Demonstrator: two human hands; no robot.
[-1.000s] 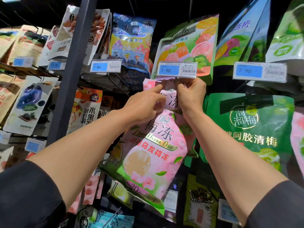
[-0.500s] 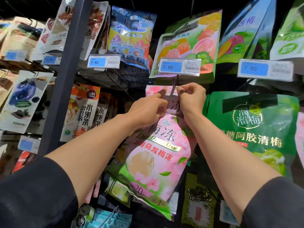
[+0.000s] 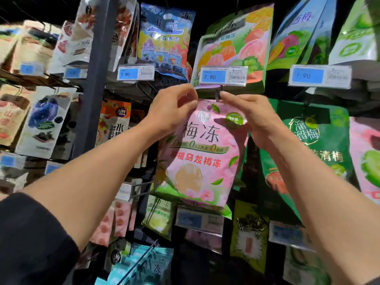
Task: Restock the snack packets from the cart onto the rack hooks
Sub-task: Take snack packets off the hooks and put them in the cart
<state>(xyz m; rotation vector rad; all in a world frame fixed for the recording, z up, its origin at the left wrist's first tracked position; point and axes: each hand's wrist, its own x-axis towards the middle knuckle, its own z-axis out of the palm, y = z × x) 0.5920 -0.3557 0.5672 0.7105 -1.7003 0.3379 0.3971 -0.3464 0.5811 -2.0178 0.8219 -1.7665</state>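
One pink packet (image 3: pixel 200 153) hangs upright at the middle of the rack, its top edge just under the hook (image 3: pixel 217 95) that sticks out below the centre price tag (image 3: pixel 223 76). Two hands are raised to its top corners. The left hand (image 3: pixel 171 112) has its fingers curled, the thumb and forefinger pinching the packet's upper left corner. The right hand (image 3: pixel 249 114) lies at the upper right corner with its fingers bent over the packet's edge, the fingertips (image 3: pixel 225 95) just beside the hook (whether they truly grip the packet or only rest on it I cannot tell). Three price tags reading 7.90 show clearly along the upper row. One dark green packet (image 3: pixel 312 140) hangs just right of the pink one, and a grey upright post (image 3: pixel 96 79) stands to the left.
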